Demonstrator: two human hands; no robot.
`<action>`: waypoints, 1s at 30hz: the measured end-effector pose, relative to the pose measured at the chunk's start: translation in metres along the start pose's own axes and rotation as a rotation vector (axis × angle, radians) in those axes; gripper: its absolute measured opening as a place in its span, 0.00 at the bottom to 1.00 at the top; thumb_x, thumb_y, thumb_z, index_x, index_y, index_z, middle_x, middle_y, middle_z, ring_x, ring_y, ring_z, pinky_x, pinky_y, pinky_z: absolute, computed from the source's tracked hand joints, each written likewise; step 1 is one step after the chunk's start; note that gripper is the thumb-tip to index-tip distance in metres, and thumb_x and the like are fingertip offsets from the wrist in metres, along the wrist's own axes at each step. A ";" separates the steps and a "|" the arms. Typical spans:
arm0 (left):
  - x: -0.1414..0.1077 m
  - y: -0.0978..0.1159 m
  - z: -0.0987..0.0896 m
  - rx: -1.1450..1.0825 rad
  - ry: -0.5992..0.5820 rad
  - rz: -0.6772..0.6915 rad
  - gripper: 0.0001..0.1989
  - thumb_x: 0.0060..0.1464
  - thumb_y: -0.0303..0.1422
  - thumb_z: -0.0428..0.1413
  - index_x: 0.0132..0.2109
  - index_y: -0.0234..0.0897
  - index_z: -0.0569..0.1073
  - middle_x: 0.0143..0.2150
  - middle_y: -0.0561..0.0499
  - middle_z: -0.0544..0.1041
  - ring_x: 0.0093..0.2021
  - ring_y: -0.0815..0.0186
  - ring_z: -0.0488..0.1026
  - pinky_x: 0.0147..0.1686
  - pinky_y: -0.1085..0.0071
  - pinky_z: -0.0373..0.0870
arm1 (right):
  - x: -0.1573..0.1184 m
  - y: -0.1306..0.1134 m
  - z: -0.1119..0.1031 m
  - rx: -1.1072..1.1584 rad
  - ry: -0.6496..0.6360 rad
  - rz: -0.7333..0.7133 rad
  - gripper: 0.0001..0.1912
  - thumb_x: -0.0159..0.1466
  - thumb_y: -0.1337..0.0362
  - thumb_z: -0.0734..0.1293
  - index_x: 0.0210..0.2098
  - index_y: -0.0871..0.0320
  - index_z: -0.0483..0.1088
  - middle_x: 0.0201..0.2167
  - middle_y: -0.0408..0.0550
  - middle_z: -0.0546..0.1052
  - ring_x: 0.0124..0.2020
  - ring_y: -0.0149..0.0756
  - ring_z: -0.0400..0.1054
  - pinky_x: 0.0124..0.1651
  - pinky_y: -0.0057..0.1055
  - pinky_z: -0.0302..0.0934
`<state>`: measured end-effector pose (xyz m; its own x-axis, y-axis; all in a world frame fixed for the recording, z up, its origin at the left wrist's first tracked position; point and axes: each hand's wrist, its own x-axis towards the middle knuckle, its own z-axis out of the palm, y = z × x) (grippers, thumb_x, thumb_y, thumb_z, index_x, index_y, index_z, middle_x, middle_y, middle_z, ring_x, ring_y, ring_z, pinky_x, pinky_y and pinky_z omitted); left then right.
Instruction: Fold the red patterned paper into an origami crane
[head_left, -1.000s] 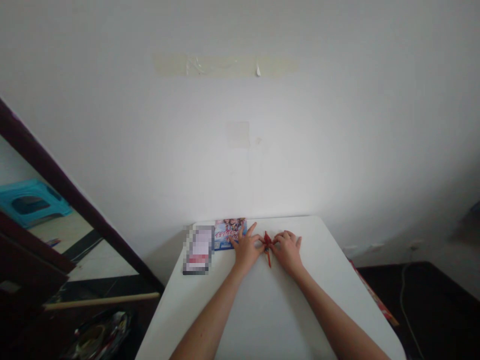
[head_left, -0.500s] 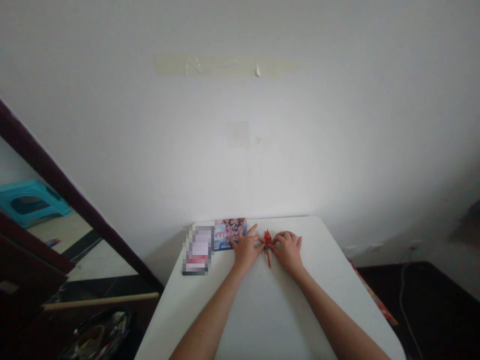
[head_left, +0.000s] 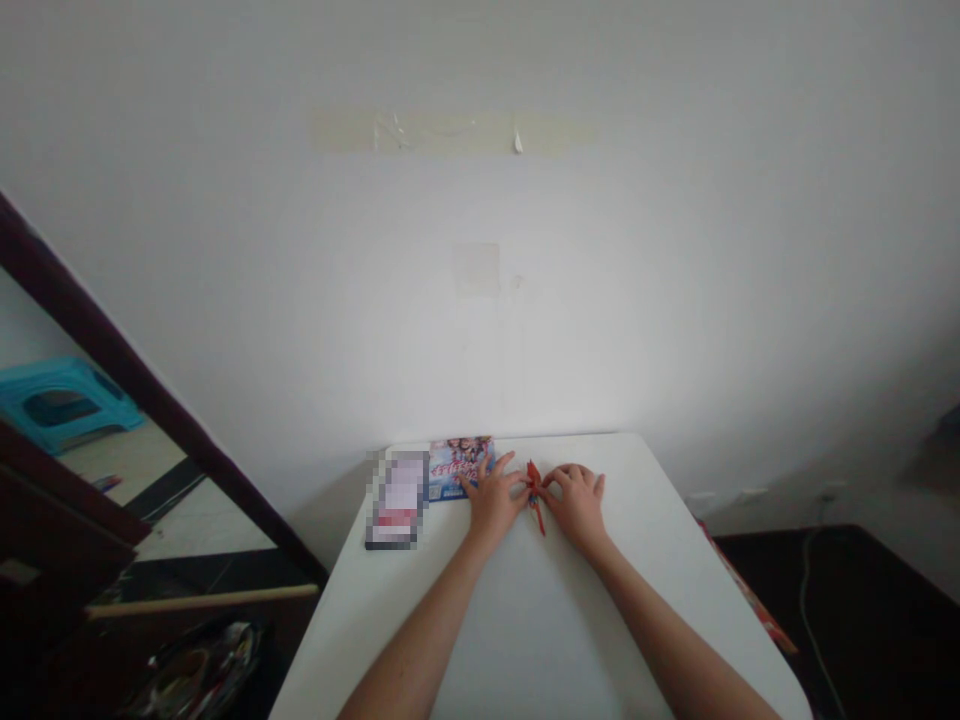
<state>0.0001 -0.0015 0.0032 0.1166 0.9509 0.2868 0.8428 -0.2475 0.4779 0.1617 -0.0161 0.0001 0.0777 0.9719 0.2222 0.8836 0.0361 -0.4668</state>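
A small, narrow red thing with bits of blue point(head_left: 534, 496), perhaps a toy figure, is between my hands over the far part of the white table point(head_left: 529, 640). My left hand point(head_left: 493, 500) pinches it from the left with thumb and forefinger, the other fingers spread. From the right, my right hand point(head_left: 576, 500) pinches it too, its remaining fingers partly curled. The fingertips hide its middle; a pointed red end shows above them and a thin red end below. A blue printed booklet or card point(head_left: 448, 487) lies just left of my left hand, partly beneath its fingers.
A blurred-out phone-like slab point(head_left: 399, 500) lies at the table's left edge. The wall point(head_left: 480, 370) stands directly behind the table. On the left are a mirror-like panel's dark frame point(head_left: 187, 425), a blue stool point(head_left: 67, 400) and a dark bag or bin point(head_left: 202, 665).
The red thing has turned slightly between my fingertips: its upper end leans a little more left and its lower end sits slightly farther right. My hands have hardly moved.
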 end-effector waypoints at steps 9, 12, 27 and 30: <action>0.000 0.000 0.002 0.011 0.002 -0.026 0.06 0.56 0.40 0.62 0.41 0.49 0.83 0.65 0.52 0.71 0.69 0.45 0.56 0.65 0.27 0.37 | 0.000 0.001 0.003 -0.008 0.032 -0.013 0.09 0.66 0.53 0.67 0.42 0.47 0.77 0.51 0.49 0.74 0.60 0.51 0.58 0.66 0.70 0.39; 0.000 -0.001 0.003 0.021 0.021 0.001 0.12 0.56 0.39 0.62 0.48 0.54 0.82 0.66 0.51 0.70 0.69 0.44 0.55 0.66 0.28 0.37 | 0.000 0.002 0.004 -0.001 0.035 -0.016 0.10 0.66 0.53 0.67 0.43 0.47 0.77 0.51 0.49 0.73 0.60 0.51 0.58 0.66 0.70 0.38; 0.001 -0.004 -0.004 0.150 -0.134 0.097 0.14 0.62 0.44 0.56 0.52 0.70 0.76 0.74 0.61 0.56 0.73 0.42 0.49 0.63 0.24 0.35 | -0.001 0.003 0.006 0.025 0.052 -0.012 0.07 0.65 0.57 0.68 0.37 0.50 0.78 0.49 0.48 0.73 0.59 0.50 0.59 0.66 0.69 0.38; 0.002 -0.006 -0.004 0.162 -0.136 0.074 0.14 0.62 0.49 0.54 0.54 0.73 0.74 0.75 0.61 0.55 0.73 0.41 0.47 0.61 0.21 0.34 | -0.001 0.003 0.006 0.028 0.049 -0.005 0.07 0.65 0.57 0.68 0.37 0.50 0.78 0.49 0.49 0.73 0.59 0.50 0.59 0.66 0.69 0.38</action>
<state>-0.0070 0.0008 0.0046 0.2414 0.9504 0.1962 0.9017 -0.2945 0.3167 0.1617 -0.0155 -0.0061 0.0962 0.9591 0.2663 0.8707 0.0486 -0.4894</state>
